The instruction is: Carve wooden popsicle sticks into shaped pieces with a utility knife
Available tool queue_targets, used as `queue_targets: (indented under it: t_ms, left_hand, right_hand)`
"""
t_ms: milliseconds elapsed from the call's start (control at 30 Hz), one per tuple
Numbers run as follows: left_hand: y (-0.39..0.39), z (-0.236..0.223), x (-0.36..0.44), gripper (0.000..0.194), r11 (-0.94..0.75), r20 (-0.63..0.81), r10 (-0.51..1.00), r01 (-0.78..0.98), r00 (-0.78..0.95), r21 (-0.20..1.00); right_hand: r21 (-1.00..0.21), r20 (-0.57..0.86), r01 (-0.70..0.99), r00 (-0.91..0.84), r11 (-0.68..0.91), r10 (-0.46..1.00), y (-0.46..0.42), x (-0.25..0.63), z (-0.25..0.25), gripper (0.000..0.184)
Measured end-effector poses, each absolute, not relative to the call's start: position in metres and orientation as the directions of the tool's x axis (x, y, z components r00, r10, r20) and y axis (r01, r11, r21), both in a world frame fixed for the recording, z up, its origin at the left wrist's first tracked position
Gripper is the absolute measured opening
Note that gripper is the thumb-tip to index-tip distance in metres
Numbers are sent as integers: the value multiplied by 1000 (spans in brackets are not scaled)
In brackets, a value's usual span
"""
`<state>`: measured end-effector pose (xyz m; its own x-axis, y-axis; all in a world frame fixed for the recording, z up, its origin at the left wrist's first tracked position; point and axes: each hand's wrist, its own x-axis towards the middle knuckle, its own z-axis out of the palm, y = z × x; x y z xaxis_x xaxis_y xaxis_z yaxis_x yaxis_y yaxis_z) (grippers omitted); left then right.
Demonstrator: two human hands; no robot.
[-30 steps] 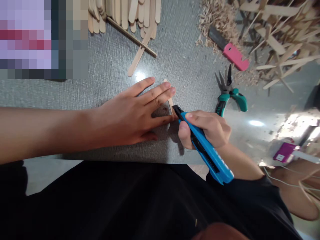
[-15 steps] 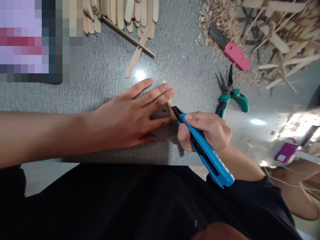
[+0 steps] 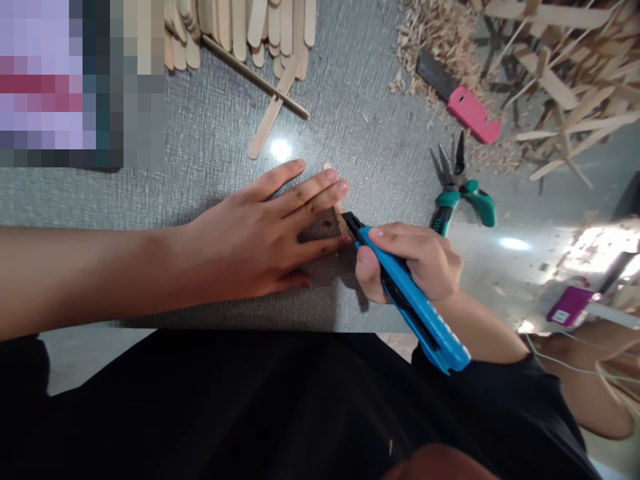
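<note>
My left hand (image 3: 273,223) lies with fingers spread on the grey tabletop, its fingertips pressing down a wooden craft stick (image 3: 338,208). The fingers cover part of that stick. A blue utility knife (image 3: 417,303) is gripped in my right hand (image 3: 420,260), with the thumb along one side and fingers on the other. Its dark blade end rests at the stick, between two of my left fingers. The knife's handle slants back toward my body.
Many craft sticks (image 3: 240,30) lie at the top, two of them crossed. Right of centre are wood shavings (image 3: 440,27), a pink-handled blade (image 3: 473,113) and green-handled pliers (image 3: 463,190). A stick structure (image 3: 565,80) stands top right; a purple padlock-like object (image 3: 570,305) lies below.
Almost nothing differs. Both hands, the stick and the knife keep nearly the same place, with a very slight shift of the whole view.
</note>
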<state>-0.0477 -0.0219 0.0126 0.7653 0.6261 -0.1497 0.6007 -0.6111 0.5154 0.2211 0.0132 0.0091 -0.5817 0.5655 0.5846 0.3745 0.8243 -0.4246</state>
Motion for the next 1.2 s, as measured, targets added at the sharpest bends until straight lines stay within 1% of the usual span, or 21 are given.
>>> queue_targets:
  t_ms: [133, 200, 300, 367, 467, 600, 667, 767, 867, 933, 1000, 1100, 1200]
  left_hand:
    - [-24, 8, -50, 69, -623, -56, 640, 559, 767, 547]
    - [-24, 7, -51, 66, -608, -49, 647, 554, 761, 569]
    - [-24, 8, -50, 67, -579, -74, 654, 561, 753, 592]
    - [-23, 9, -49, 67, -560, -62, 670, 558, 740, 612]
    - [-23, 9, -49, 62, -540, -18, 697, 541, 717, 645]
    - [-25, 7, -50, 62, -551, 13, 704, 534, 710, 641]
    - [-25, 7, -49, 62, -555, 32, 704, 522, 710, 648]
    - [-23, 10, -48, 64, -521, -34, 698, 540, 715, 661]
    - [-21, 13, -46, 69, -499, -138, 672, 583, 727, 641]
    - [-20, 14, -45, 70, -507, -161, 660, 593, 734, 626]
    - [-21, 13, -46, 69, -523, -146, 658, 588, 739, 618]
    - [-23, 11, -48, 67, -547, -91, 666, 567, 741, 616]
    - [-24, 10, -48, 63, -561, -53, 670, 552, 740, 618]
  right_hand:
    - [-412, 588, 344, -607, 844, 535, 18, 221, 10, 16]
    - [-400, 574, 350, -625, 847, 529, 21, 221, 11, 16]
    - [-379, 604, 318, -626, 869, 493, 21, 222, 11, 16]
    - [-379, 599, 319, -630, 868, 494, 21, 222, 10, 17]
    - [-392, 582, 336, -630, 856, 514, 20, 222, 10, 24]
    - [-393, 622, 278, -621, 876, 476, 22, 221, 10, 36]
    - [-398, 623, 280, -616, 873, 482, 22, 221, 10, 39]
    - [-418, 588, 301, -629, 857, 508, 20, 222, 11, 37]
    - [-420, 608, 258, -632, 870, 481, 20, 221, 10, 34]
    - [-415, 624, 246, -623, 876, 471, 21, 221, 9, 34]
    - [-410, 620, 271, -617, 871, 484, 22, 221, 8, 30]
    - [-394, 622, 290, -615, 872, 485, 21, 223, 7, 18]
    - [-400, 551, 331, -658, 854, 513, 19, 226, 8, 15]
